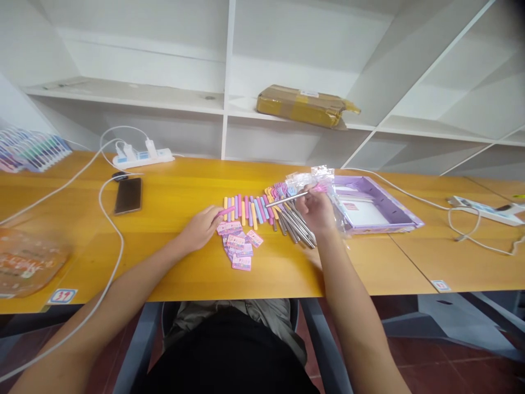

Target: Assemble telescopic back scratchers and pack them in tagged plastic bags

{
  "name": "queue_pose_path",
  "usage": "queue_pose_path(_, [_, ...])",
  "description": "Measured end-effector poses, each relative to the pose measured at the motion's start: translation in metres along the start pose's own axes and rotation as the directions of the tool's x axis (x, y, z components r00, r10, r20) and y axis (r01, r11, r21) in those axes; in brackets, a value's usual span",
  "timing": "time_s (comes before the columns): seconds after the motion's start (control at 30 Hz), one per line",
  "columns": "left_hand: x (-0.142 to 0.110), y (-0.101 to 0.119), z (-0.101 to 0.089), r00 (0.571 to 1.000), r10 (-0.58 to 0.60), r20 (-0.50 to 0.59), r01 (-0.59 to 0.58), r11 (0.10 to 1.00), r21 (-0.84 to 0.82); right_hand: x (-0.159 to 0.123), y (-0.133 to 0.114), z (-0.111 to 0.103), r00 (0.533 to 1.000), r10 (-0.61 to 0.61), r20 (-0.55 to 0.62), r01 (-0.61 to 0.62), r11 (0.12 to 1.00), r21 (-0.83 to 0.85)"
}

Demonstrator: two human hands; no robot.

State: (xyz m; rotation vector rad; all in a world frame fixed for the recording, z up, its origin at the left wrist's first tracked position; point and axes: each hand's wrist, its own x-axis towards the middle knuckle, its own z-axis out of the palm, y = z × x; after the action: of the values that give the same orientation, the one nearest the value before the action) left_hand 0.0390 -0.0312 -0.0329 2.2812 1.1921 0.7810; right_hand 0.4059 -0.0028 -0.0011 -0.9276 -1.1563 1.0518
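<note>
My left hand (202,226) is closed on a pink handle sleeve (226,210), held over the left end of a row of pink, yellow, purple and blue sleeves (244,210). In my right hand (315,210) is a metal rod (287,199) with a pink claw-like head (320,187), like a back scratcher; its bare end points left over the row. Beneath and beside that hand lie several similar metal rods (296,223) with coloured heads (280,190). A loose pile of small printed cards (237,244) is in front of the sleeves.
To the right is a purple open box (400,222), with clear plastic bags (324,174) at its left. A phone (128,195), power strip (143,158) and white cable (117,230) are at left. A taped carton (299,106) rests on the shelf.
</note>
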Motion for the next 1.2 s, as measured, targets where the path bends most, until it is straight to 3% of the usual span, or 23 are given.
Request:
queue_pose_path(0.2, [-0.001,0.004,-0.001,0.998,0.039,0.047,-0.039,0.999,0.001,-0.013,0.011,0.03,0.987,0.114,0.11,-0.119,0.992,0.033])
queue_pose_path(0.5, [-0.003,0.007,-0.001,0.995,0.072,0.064,-0.073,0.997,0.013,-0.014,0.025,0.036,0.958,0.1,0.27,-0.157,0.968,0.195])
queue_pose_path(0.7, [-0.004,0.009,-0.004,0.998,0.067,0.005,-0.067,0.998,0.012,-0.012,0.032,0.037,0.969,0.055,0.241,-0.115,0.963,0.242])
queue_pose_path(1.2, [-0.004,0.005,-0.003,0.997,0.082,0.003,-0.082,0.996,0.021,-0.013,0.032,0.041,0.985,0.009,0.174,-0.043,0.98,0.195])
